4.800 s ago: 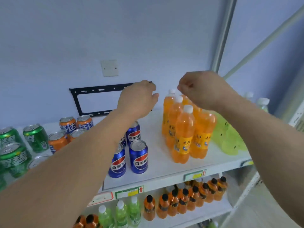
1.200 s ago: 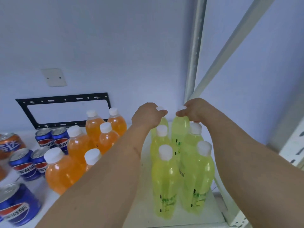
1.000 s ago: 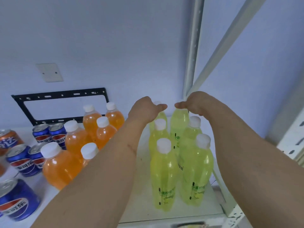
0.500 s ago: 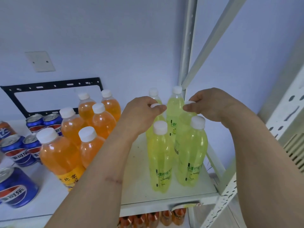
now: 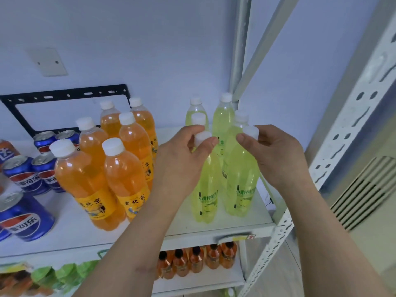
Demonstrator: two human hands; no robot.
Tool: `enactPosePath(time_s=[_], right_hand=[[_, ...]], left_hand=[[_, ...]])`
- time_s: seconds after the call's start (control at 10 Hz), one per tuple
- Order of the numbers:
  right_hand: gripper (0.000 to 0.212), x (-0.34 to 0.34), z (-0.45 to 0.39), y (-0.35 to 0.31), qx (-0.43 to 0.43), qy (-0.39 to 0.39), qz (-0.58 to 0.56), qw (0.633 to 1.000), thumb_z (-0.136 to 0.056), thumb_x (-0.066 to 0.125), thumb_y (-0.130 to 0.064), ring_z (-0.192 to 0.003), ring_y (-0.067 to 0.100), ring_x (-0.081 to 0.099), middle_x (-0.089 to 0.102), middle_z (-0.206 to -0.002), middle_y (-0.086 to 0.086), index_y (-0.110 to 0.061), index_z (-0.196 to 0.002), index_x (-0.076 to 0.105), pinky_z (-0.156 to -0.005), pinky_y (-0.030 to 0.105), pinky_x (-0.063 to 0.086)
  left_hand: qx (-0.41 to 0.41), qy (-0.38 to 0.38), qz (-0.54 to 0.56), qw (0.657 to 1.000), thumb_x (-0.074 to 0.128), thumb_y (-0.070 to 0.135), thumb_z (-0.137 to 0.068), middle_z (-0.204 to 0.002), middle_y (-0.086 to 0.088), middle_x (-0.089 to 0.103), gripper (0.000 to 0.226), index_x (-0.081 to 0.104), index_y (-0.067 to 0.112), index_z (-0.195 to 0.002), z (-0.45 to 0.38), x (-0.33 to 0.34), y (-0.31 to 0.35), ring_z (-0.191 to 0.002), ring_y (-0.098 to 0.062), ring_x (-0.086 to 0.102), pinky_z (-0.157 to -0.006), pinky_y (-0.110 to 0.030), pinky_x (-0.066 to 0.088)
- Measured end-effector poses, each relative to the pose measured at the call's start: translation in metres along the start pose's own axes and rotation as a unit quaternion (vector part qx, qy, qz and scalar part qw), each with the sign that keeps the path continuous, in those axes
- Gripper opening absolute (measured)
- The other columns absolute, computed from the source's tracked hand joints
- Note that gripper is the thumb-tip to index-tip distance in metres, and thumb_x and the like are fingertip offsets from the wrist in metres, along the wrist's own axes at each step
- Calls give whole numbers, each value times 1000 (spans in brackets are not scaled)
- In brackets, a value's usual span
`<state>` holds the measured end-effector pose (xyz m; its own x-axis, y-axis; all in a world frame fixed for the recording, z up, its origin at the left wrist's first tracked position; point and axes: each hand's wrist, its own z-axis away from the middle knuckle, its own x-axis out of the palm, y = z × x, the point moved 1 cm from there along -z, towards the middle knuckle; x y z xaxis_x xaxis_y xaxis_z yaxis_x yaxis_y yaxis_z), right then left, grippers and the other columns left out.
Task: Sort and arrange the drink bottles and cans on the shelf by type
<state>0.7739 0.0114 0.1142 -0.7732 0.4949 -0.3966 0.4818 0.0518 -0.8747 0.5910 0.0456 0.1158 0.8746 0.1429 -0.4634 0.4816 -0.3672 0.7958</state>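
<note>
Several yellow-green bottles with white caps stand in two rows at the right end of the white shelf (image 5: 218, 227). My left hand (image 5: 182, 161) pinches the cap of the front left yellow-green bottle (image 5: 206, 189). My right hand (image 5: 276, 155) pinches the cap of the front right yellow-green bottle (image 5: 241, 185). Both bottles stand upright on the shelf near its front edge. Left of them is a cluster of orange bottles (image 5: 126, 174), and further left stand blue cans (image 5: 23, 215).
A white perforated upright (image 5: 334, 159) and a grey diagonal brace (image 5: 263, 46) bound the shelf's right end. A black metal bracket (image 5: 64, 95) hangs on the wall behind. The lower shelf holds dark-capped orange bottles (image 5: 197, 262) and green bottles (image 5: 64, 273). Orange cans (image 5: 4, 151) sit at far left.
Both hands have come forward from the rear bottles' caps to the front pair's caps. The view has dropped, showing the shelf's front edge and the lower shelf.
</note>
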Motion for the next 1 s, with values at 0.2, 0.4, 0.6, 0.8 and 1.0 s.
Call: enactPosePath(time_s=[0.2, 0.4, 0.6, 0.8, 1.0], right_hand=[[95, 18, 39, 52, 26, -13, -54, 998, -64, 63, -82, -116, 2, 54, 52, -127, -27, -34, -142, 40, -94, 25, 42], [71, 46, 67, 123, 86, -107, 13, 990, -71, 77, -57, -101, -4, 59, 61, -107, -30, -45, -129, 39, -78, 15, 46], [53, 47, 67, 137, 76, -97, 67, 990, -83, 74, -41, -87, -6, 58, 61, -95, -30, -39, -127, 45, -66, 11, 39], [58, 47, 69, 132, 87, -93, 82, 989, -84, 74, -39, -83, -14, 54, 59, -93, -31, -37, -132, 42, -62, 5, 36], [83, 40, 80, 105, 55, -19, 56, 997, -78, 64, -65, -133, 9, 44, 46, -145, -15, -33, -147, 32, -104, 33, 41]], left_hand=[[-27, -30, 103, 994, 62, 68, -80, -128, 23, 59, 69, 48, 28, -135, 27, 20, -37, -117, 12, 53, -101, -22, 46], [-119, -98, 120, 981, 80, 42, -76, -103, 25, 65, 53, 46, 40, -116, 61, 48, -84, -90, 12, 64, -69, -5, 47], [-118, -122, 111, 979, 81, 48, -70, -107, 22, 67, 68, 50, 28, -127, 57, 47, -101, -90, 13, 63, -73, -10, 51], [-106, -132, 110, 979, 79, 52, -73, -109, 25, 64, 72, 47, 28, -132, 60, 46, -103, -95, 16, 60, -77, -9, 50], [-53, -92, 93, 990, 68, 61, -80, -131, 22, 53, 68, 40, 39, -138, 65, 23, -81, -118, 4, 50, -99, -18, 42]])
